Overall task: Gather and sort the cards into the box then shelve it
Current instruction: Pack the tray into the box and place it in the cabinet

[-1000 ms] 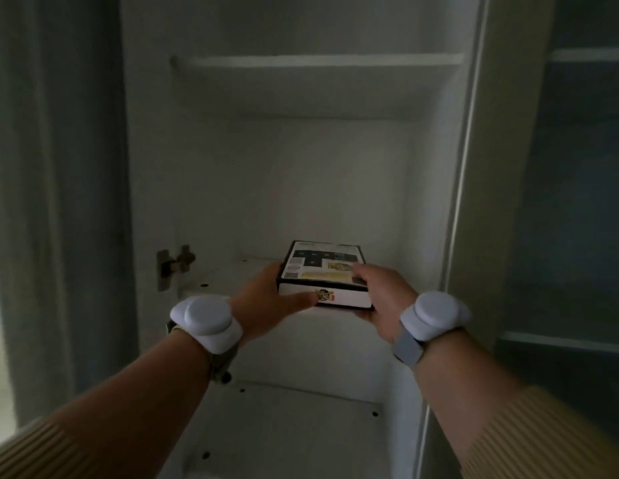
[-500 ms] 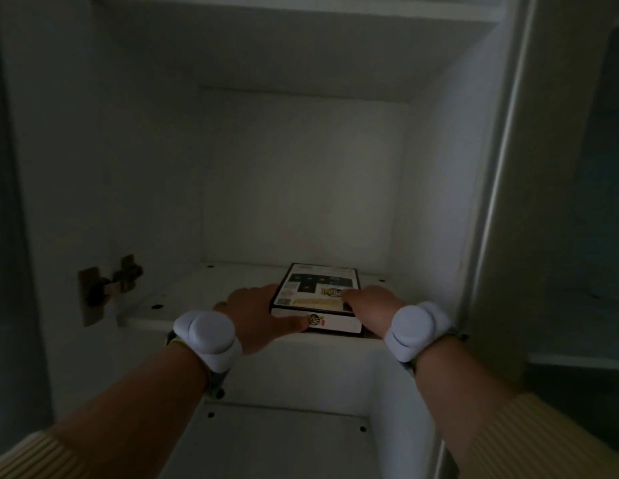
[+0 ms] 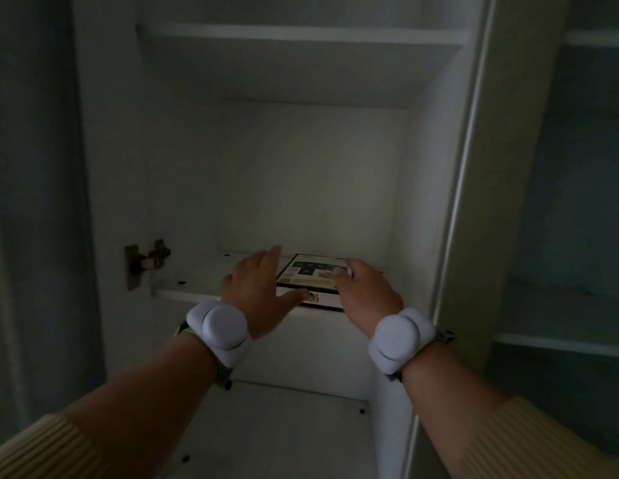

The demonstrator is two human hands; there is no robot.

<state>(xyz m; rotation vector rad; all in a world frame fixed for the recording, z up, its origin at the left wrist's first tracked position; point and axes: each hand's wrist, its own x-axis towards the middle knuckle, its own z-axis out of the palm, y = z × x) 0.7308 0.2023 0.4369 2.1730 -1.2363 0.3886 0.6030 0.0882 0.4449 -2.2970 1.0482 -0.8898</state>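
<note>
The left hand (image 3: 258, 292) has let go and spread open, fingers straight beside the box (image 3: 310, 280), only its thumb near the front edge, where half a second ago it gripped the box's left side. The right hand (image 3: 365, 293) rests at the right edge, fingers bent over the lid; whether it grips cannot be told. The box lies flat on the shelf (image 3: 197, 274) between both hands, inside the white cabinet (image 3: 301, 174).

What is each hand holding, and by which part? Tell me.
Nothing is gripped. The box lies on the shelf. The left hand is open, thumb at the box's front edge; the right hand rests straight fingers on its right side.
</note>
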